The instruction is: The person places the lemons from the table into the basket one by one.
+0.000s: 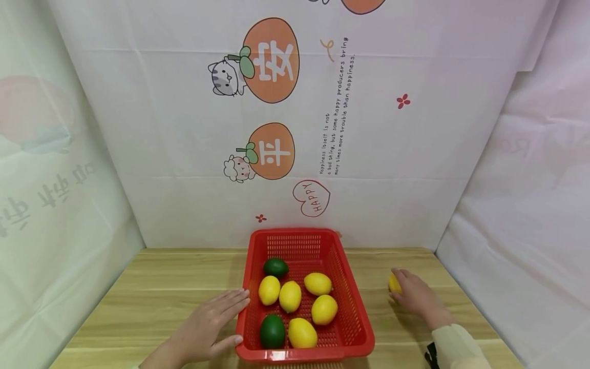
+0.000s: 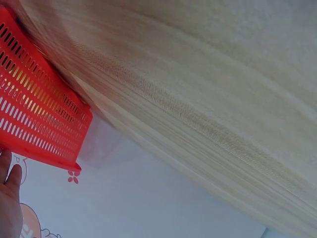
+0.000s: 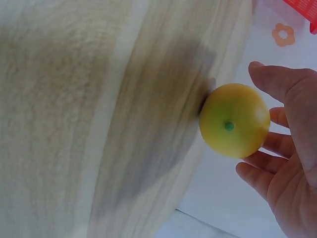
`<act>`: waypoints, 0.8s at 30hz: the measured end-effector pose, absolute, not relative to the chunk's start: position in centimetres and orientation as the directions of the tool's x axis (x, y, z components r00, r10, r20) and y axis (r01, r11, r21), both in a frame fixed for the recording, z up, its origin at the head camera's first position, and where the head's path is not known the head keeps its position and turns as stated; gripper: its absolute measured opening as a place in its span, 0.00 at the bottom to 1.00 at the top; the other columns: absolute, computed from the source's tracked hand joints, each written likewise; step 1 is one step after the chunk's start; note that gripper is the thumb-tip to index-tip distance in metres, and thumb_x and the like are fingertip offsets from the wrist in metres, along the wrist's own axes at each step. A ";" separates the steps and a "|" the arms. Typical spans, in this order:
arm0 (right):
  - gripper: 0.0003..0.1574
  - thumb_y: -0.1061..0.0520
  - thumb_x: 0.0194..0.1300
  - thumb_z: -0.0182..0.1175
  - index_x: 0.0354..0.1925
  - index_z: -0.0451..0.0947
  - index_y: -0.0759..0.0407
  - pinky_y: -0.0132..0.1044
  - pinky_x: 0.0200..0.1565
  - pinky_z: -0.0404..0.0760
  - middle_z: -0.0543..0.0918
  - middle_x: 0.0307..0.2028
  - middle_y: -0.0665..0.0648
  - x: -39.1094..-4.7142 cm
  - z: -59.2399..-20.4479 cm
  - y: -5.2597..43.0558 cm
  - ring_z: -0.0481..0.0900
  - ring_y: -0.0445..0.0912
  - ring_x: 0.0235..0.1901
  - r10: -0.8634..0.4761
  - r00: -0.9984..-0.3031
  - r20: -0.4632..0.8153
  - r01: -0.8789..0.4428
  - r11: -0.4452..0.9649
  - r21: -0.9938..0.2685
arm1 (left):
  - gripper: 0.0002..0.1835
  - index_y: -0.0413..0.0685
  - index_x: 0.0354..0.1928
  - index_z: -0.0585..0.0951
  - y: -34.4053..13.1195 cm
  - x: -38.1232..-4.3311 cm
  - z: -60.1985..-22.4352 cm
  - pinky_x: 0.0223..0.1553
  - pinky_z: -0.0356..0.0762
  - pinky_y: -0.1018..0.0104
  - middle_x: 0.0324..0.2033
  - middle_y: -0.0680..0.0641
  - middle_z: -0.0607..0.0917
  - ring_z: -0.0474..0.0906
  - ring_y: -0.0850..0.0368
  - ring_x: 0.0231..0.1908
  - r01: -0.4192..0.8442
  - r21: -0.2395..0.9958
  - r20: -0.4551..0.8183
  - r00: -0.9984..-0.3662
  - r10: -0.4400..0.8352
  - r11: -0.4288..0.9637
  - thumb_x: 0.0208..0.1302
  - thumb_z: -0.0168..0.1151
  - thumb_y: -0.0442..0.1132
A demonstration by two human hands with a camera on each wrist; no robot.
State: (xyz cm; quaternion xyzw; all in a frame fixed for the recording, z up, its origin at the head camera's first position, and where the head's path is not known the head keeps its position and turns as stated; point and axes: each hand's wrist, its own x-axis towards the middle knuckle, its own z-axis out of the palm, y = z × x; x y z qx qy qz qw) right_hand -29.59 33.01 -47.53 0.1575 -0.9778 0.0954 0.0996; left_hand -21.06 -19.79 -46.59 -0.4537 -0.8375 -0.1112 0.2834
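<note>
A red plastic basket [image 1: 358, 307] stands on the table with several yellow lemons [image 1: 290, 296] and two dark green oval fruits [image 1: 273, 331] in it. My left hand [image 1: 207, 323] rests at the basket's left side, its fingertips touching the rim; in the left wrist view only part of that hand [image 2: 10, 198] shows. To the right of the basket, my right hand [image 1: 419, 297] is around another lemon [image 3: 234, 120] that sits on the tabletop. In the right wrist view the thumb stands a little apart from this lemon, and the other fingers reach behind it.
The wood-grain table [image 1: 184, 277] ends at a white printed cloth [image 1: 184, 205] behind the basket. More cloth hangs at the left [image 1: 60, 230] and the right [image 1: 530, 230], closing in both sides.
</note>
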 end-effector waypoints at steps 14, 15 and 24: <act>0.39 0.61 0.52 0.73 0.57 0.68 0.79 0.63 0.52 0.73 0.71 0.52 0.82 -29.8 -48.6 33.5 0.72 0.73 0.51 -0.299 -0.914 0.273 -0.343 0.930 -0.130 | 0.32 0.39 0.62 0.76 -19.8 -21.1 -46.6 0.55 0.75 0.52 0.63 0.42 0.75 0.72 0.47 0.61 0.824 -0.088 0.580 -0.414 0.701 0.560 0.67 0.57 0.57; 0.39 0.61 0.52 0.73 0.57 0.68 0.79 0.63 0.52 0.73 0.71 0.52 0.82 -29.8 -48.7 33.6 0.72 0.73 0.51 -0.299 -0.913 0.278 -0.344 0.930 -0.131 | 0.32 0.39 0.62 0.76 -19.8 -21.1 -46.6 0.56 0.74 0.52 0.63 0.42 0.75 0.72 0.47 0.62 0.825 -0.084 0.579 -0.416 0.701 0.559 0.67 0.56 0.57; 0.41 0.64 0.49 0.74 0.57 0.68 0.79 0.62 0.51 0.74 0.73 0.51 0.81 -30.1 -49.2 33.7 0.74 0.72 0.49 -0.308 -0.897 0.317 -0.357 0.927 -0.111 | 0.32 0.39 0.62 0.76 -19.9 -21.2 -46.7 0.57 0.74 0.53 0.63 0.42 0.74 0.71 0.48 0.62 0.821 -0.077 0.571 -0.429 0.700 0.566 0.67 0.56 0.58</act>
